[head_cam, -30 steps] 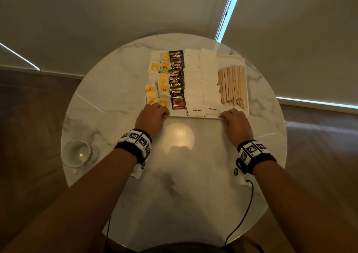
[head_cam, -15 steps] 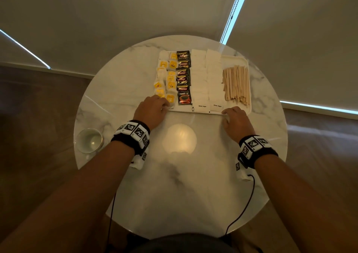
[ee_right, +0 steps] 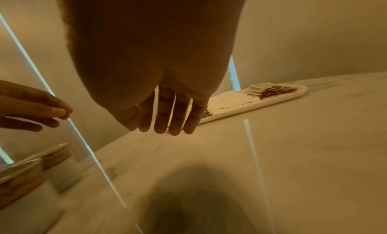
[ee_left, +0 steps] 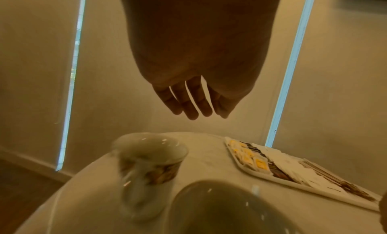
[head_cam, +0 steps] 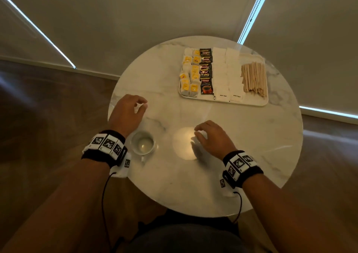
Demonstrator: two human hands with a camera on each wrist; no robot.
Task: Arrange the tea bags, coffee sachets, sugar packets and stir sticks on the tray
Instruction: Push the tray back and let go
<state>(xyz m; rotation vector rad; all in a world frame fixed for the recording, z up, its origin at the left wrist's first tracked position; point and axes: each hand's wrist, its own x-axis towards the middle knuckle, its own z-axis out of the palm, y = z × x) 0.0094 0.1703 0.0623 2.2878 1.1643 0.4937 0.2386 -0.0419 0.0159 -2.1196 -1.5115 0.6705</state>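
Note:
A white tray lies at the far right of the round marble table. On it, from left to right, are yellow-tagged tea bags, dark coffee sachets, white sugar packets and a bundle of wooden stir sticks. The tray also shows in the left wrist view, and the tray in the right wrist view. My left hand hovers over the table's left edge, fingers relaxed, holding nothing. My right hand hovers over the table's middle, empty, fingers straight.
A glass cup stands near the table's left edge, just right of my left wrist; the cup looks blurred in the left wrist view. Bare marble lies between the hands and the tray. Window blinds and a wooden floor surround the table.
Both hands have let go of the tray's near edge and drawn back toward me and to the left. The view has swung left, so the tray now lies far right.

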